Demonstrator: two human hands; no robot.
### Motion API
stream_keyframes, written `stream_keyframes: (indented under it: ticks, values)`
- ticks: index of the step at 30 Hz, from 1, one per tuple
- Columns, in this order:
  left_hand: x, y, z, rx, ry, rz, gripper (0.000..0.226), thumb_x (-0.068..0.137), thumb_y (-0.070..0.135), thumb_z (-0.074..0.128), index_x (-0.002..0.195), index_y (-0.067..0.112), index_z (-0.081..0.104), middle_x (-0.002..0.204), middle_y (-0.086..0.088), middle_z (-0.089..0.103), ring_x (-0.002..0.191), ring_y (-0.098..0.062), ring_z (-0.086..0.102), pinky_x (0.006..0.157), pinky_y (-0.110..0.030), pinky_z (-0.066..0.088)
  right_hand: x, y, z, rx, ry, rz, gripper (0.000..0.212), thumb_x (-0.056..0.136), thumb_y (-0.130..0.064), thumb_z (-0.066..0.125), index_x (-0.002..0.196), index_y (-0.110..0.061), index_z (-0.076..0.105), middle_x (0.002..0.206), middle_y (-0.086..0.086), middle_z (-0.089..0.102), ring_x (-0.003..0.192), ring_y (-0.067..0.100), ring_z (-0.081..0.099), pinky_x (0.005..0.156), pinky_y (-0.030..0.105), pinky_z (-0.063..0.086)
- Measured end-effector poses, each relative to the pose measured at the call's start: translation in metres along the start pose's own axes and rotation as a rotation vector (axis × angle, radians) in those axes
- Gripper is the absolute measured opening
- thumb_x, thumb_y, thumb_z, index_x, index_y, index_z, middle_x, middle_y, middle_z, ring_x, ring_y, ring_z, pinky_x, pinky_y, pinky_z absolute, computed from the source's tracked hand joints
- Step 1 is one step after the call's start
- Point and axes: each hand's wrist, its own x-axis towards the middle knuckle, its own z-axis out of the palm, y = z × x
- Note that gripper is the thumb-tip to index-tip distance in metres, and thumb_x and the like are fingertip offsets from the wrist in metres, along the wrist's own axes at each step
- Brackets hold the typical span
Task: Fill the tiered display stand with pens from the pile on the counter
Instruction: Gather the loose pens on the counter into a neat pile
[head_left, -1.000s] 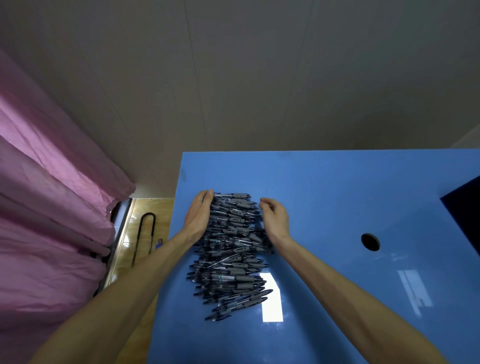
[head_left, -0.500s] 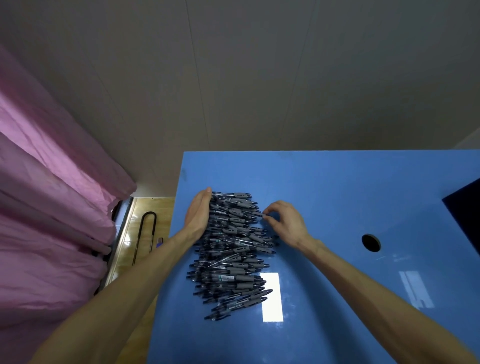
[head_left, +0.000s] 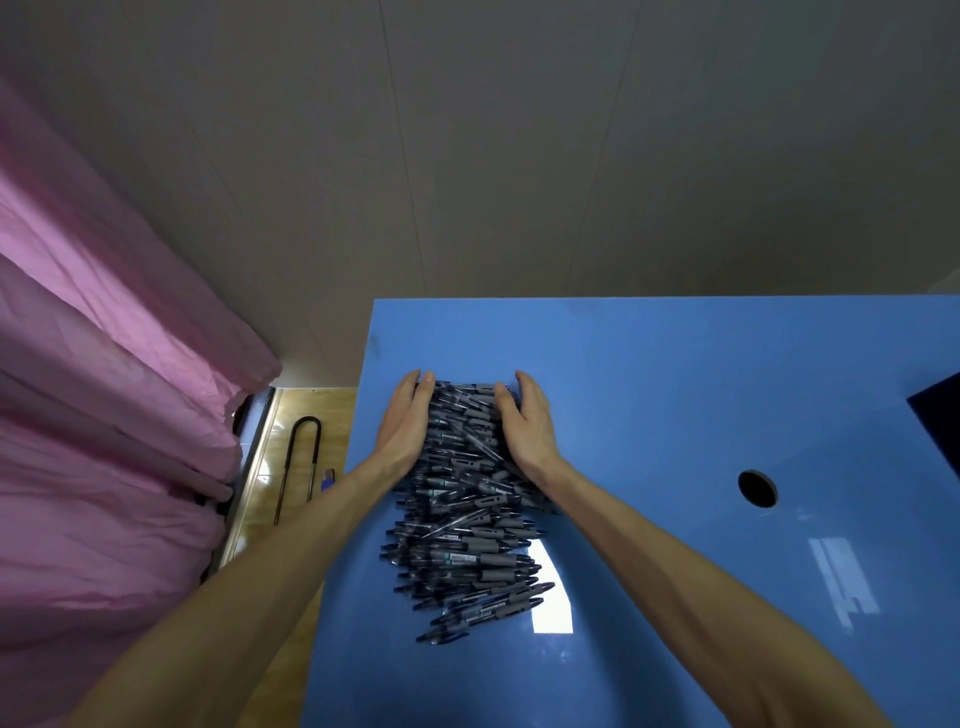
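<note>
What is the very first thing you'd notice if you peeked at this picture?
A big heap of dark pens lies on a bright blue counter. The left hand and the right hand press against the far end from either side. A pink curtain hangs at the left.

I read the blue counter (head_left: 675, 374) as open right of the pen pile (head_left: 462, 514), save a round hole (head_left: 757, 488) and a dark object at the right edge (head_left: 943, 415) (identity unclear). Pink curtain (head_left: 104, 415) crowds the left.
</note>
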Motion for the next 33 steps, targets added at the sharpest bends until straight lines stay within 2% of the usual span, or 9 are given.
stream_keyframes:
  ticks: [3,6,11,15,18,23,26,29,33]
  values:
    - [0.007,0.003,0.001,0.018,-0.012,-0.009,0.071,0.104,0.065,0.027,0.161,0.022,0.028,0.167,0.004,0.028,0.153,-0.016,0.025,0.126,-0.041,0.018,0.011,-0.012,0.011,-0.042,-0.078,0.015,0.067,0.106,-0.052,0.035,0.157,-0.008,0.031,0.163,0.007,0.03,0.153,0.022,0.019,0.125,0.041,0.015]
    - [0.004,0.002,0.004,0.023,-0.012,0.001,0.065,0.106,0.06,0.029,0.158,0.02,0.035,0.165,0.004,0.032,0.151,-0.014,0.028,0.126,-0.041,0.019,0.017,-0.007,0.019,-0.377,-0.14,-0.142,0.064,0.105,-0.057,0.031,0.152,-0.014,0.041,0.159,0.004,0.038,0.153,0.027,0.019,0.124,0.044,0.014]
    - [-0.015,-0.003,0.004,-0.07,0.032,0.002,0.057,0.108,0.053,0.034,0.154,0.02,0.042,0.156,0.007,0.041,0.142,-0.008,0.037,0.119,-0.031,0.026,0.016,-0.008,0.025,-0.698,-0.288,-0.289,0.069,0.102,-0.065,0.022,0.158,-0.026,0.029,0.165,0.001,0.024,0.155,0.028,0.006,0.123,0.059,-0.001]
    - [-0.017,-0.007,-0.001,-0.09,0.013,0.008,0.056,0.107,0.056,0.033,0.152,0.026,0.043,0.159,0.005,0.04,0.148,-0.014,0.034,0.124,-0.04,0.025,0.019,-0.017,0.027,-0.867,-0.361,-0.346,0.073,0.099,-0.07,0.02,0.161,-0.031,0.02,0.167,0.009,0.017,0.155,0.031,0.004,0.122,0.063,-0.002]
    - [-0.013,-0.006,-0.013,-0.057,0.034,-0.012,0.063,0.106,0.059,0.031,0.157,0.022,0.036,0.164,0.004,0.034,0.151,-0.013,0.03,0.126,-0.041,0.02,0.017,-0.023,0.014,-0.732,-0.367,-0.283,0.073,0.101,-0.067,0.021,0.161,-0.027,0.02,0.168,0.007,0.017,0.156,0.027,0.006,0.124,0.057,0.0]
    - [-0.025,-0.019,-0.032,-0.001,0.051,-0.001,0.072,0.104,0.064,0.027,0.158,0.017,0.035,0.162,0.002,0.036,0.15,-0.016,0.031,0.125,-0.039,0.021,0.009,0.0,-0.03,-0.493,-0.177,-0.267,0.062,0.105,-0.057,0.035,0.154,-0.019,0.039,0.161,0.004,0.035,0.15,0.023,0.026,0.123,0.047,0.02]
    - [-0.044,-0.028,-0.036,0.052,0.104,0.035,0.058,0.109,0.049,0.032,0.155,0.014,0.038,0.159,0.001,0.039,0.147,-0.016,0.034,0.118,-0.029,0.024,-0.017,0.021,-0.054,-0.459,-0.118,-0.318,0.057,0.101,-0.049,0.053,0.146,-0.016,0.047,0.154,0.003,0.043,0.143,0.02,0.035,0.119,0.043,0.03]
    - [-0.061,-0.041,-0.036,0.144,0.126,0.115,0.051,0.11,0.042,0.038,0.153,0.015,0.041,0.16,0.001,0.038,0.15,-0.017,0.032,0.121,-0.032,0.024,-0.048,0.038,-0.065,-0.49,-0.12,-0.408,0.05,0.092,-0.056,0.061,0.129,-0.022,0.057,0.144,-0.004,0.048,0.133,0.012,0.042,0.108,0.035,0.04]
    - [-0.078,-0.046,-0.021,0.166,0.005,0.098,0.059,0.109,0.041,0.041,0.161,0.017,0.026,0.167,0.001,0.025,0.154,-0.017,0.023,0.124,-0.033,0.02,-0.065,0.052,-0.055,-0.493,-0.136,-0.536,0.032,0.093,-0.051,0.059,0.111,-0.025,0.064,0.139,-0.005,0.053,0.131,0.016,0.047,0.105,0.043,0.045]
